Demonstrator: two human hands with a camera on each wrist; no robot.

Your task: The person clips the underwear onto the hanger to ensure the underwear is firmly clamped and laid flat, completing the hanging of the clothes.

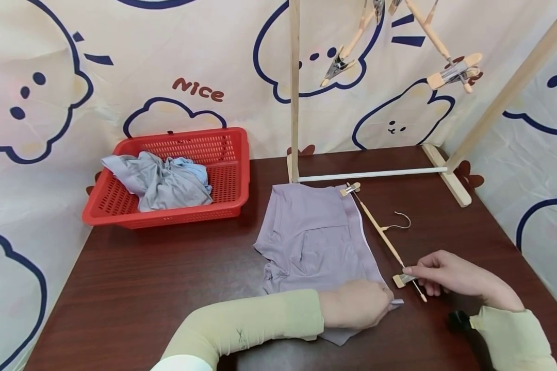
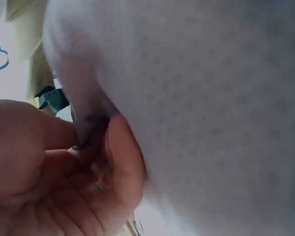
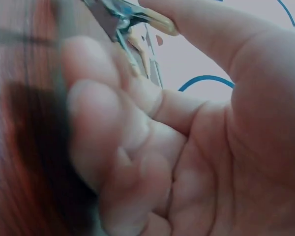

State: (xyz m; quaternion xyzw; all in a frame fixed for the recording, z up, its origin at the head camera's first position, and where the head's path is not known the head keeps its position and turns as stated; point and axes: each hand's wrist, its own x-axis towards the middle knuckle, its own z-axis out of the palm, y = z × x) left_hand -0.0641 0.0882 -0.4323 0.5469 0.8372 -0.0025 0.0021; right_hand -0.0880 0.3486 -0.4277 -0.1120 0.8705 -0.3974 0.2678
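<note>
A pair of lavender boxer briefs point(image 1: 306, 232) lies on the table, its waistband facing right. My left hand point(image 1: 357, 305) pinches the near end of the waistband; in the left wrist view the pale cloth point(image 2: 211, 98) fills much of the picture beside the curled fingers. Along the waistband lies a wooden clip hanger point(image 1: 381, 229) with a metal hook. Its far clip point(image 1: 350, 189) sits at the far waistband corner. With thumb and fingers my right hand point(image 1: 455, 275) grips the near clip point(image 1: 403, 280), which is apart from the cloth. The right wrist view shows that clip's wooden end point(image 3: 161, 22) at the thumb.
A red basket point(image 1: 239, 201) at the back left holds grey and light blue clothes point(image 1: 167, 180). At the back right stands a wooden rack point(image 1: 294, 103) with a white lower bar point(image 1: 371, 174). More clip hangers point(image 1: 429, 31) hang above it. Patterned cloth walls surround the table point(image 1: 134, 278).
</note>
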